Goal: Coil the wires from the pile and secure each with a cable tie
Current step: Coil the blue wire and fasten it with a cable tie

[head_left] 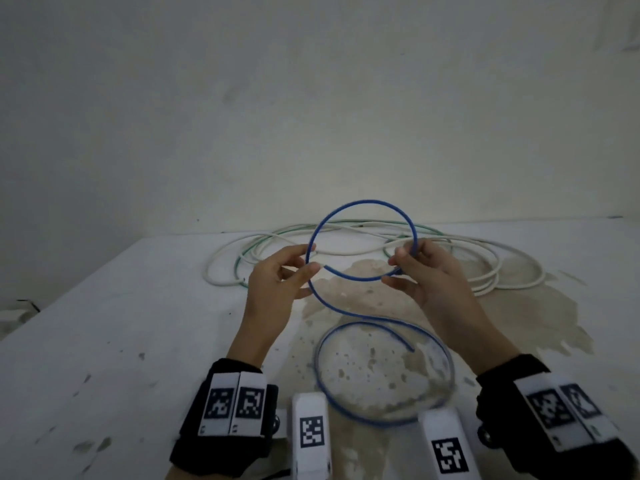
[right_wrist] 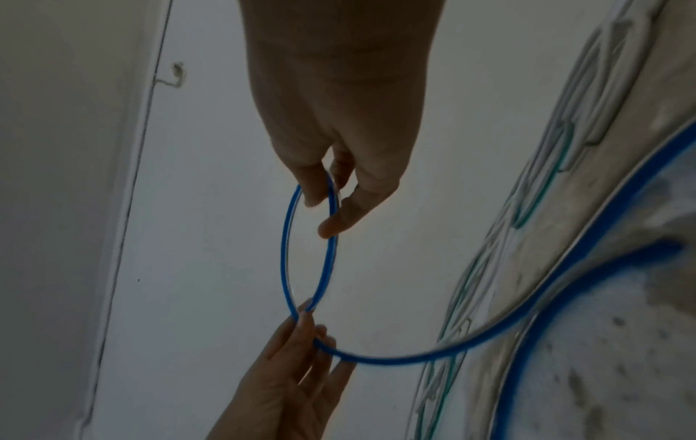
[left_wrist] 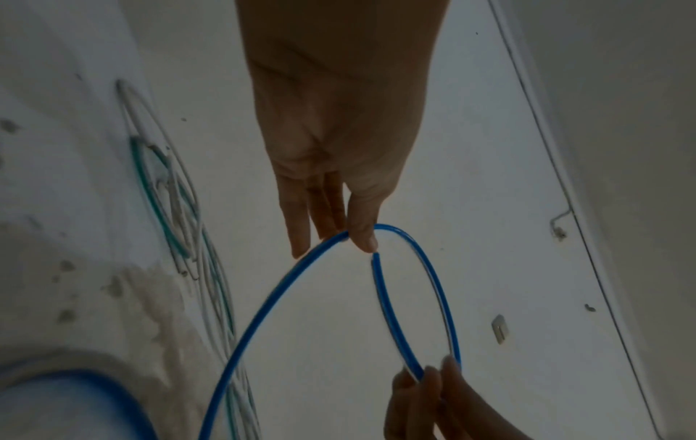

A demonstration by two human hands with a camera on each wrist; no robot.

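Two pinching grips, left hand (head_left: 277, 275) and right hand (head_left: 424, 271), on one blue wire (head_left: 360, 202) loop

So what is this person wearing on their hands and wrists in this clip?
Both hands, left hand and right hand, are bare, without gloves. Each wrist carries a black strap bearing white blocks printed with black square code markers. No sleeves show.

Wire loop (head_left: 362, 202) between hands — pile (head_left: 485, 271) behind, on table (head_left: 138, 306)
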